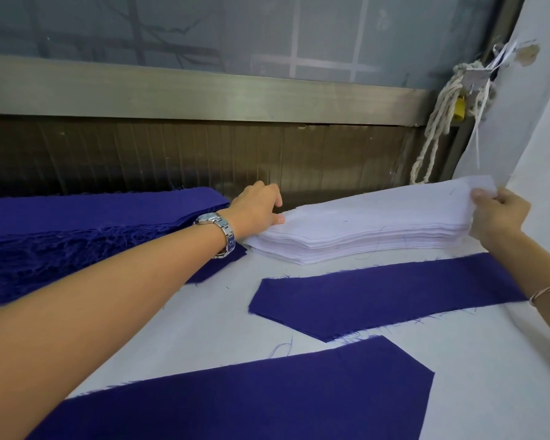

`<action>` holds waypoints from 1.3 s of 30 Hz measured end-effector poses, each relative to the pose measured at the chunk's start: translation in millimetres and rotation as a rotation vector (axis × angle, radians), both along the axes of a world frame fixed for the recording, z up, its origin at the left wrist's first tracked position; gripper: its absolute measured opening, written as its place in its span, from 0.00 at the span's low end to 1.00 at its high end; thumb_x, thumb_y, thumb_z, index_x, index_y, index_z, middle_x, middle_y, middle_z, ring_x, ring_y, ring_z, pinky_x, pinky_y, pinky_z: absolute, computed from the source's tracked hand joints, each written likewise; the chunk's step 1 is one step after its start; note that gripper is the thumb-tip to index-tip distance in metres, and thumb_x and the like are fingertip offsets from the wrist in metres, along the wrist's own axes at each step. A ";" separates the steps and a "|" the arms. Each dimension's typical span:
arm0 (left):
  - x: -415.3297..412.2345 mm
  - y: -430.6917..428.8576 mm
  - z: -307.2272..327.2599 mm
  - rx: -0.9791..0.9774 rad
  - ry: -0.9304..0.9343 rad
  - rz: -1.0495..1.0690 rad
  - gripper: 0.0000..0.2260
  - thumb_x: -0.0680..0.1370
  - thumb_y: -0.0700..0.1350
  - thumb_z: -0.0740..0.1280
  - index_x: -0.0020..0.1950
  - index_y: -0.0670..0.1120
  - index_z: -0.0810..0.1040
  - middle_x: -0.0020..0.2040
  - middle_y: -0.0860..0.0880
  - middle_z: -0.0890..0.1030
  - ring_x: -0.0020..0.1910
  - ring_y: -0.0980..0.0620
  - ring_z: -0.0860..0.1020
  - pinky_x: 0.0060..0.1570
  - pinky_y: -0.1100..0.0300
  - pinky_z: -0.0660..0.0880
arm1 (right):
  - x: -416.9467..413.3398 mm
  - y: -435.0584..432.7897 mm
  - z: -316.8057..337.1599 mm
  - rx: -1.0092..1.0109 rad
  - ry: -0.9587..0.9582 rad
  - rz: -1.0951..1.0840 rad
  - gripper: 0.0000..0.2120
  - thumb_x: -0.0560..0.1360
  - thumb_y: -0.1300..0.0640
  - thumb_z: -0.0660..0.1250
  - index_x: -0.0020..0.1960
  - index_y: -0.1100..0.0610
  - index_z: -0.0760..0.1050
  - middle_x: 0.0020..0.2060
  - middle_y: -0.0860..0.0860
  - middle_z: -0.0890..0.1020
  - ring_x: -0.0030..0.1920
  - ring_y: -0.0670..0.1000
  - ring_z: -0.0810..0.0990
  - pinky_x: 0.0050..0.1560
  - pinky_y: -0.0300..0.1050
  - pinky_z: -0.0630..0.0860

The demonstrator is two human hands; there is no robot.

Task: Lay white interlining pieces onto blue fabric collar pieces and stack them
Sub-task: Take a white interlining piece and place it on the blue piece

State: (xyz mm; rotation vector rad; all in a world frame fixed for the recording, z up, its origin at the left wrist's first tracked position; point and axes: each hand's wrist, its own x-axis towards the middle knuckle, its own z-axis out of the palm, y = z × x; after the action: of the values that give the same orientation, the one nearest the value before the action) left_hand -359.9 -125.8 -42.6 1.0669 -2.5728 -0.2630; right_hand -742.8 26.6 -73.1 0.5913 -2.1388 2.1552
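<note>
A thick stack of white interlining pieces (362,227) lies at the back of the table. My left hand (258,208) rests at the stack's left end, its thumb on the top sheet and its fingers curled over the far edge. My right hand (497,214) pinches the raised right end of the top white sheets. One blue collar piece (378,296) lies flat just in front of the white stack. A second, larger blue piece (251,398) lies nearest me. A tall stack of frayed blue collar pieces (77,230) sits at the left, under my left forearm.
The table has a white cover (477,376) with loose blue threads on it. A metal window frame (204,90) and a dark panel run along the back. A knotted white rope (442,122) with a yellow padlock hangs at the back right beside a white wall (540,122).
</note>
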 end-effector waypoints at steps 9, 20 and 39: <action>1.8 -0.3 -5.8 -0.217 -0.010 -0.058 0.07 0.80 0.45 0.69 0.57 0.47 0.79 0.63 0.46 0.74 0.61 0.46 0.71 0.57 0.53 0.71 | 7.2 4.2 6.8 -0.071 -0.161 0.013 0.16 0.81 0.58 0.67 0.67 0.62 0.77 0.51 0.54 0.77 0.39 0.49 0.76 0.21 0.29 0.69; 37.2 22.8 12.5 -0.032 0.535 -0.162 0.05 0.81 0.47 0.67 0.47 0.48 0.75 0.36 0.55 0.78 0.31 0.61 0.74 0.33 0.70 0.70 | 20.5 23.4 31.8 -0.096 -0.165 0.058 0.05 0.77 0.57 0.73 0.50 0.57 0.81 0.41 0.48 0.78 0.40 0.46 0.75 0.30 0.30 0.69; 224.0 74.6 9.7 0.397 0.526 0.132 0.10 0.80 0.50 0.67 0.44 0.50 0.85 0.33 0.52 0.84 0.31 0.63 0.78 0.36 0.68 0.74 | 90.7 60.6 56.4 0.590 0.081 0.542 0.11 0.68 0.53 0.79 0.44 0.59 0.85 0.29 0.52 0.83 0.38 0.52 0.80 0.37 0.43 0.73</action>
State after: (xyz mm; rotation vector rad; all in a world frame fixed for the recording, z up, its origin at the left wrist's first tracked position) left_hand -135.9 -51.2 -32.9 1.1063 -2.0129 -0.9155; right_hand -652.1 87.1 -16.7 1.4075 -2.8138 1.5829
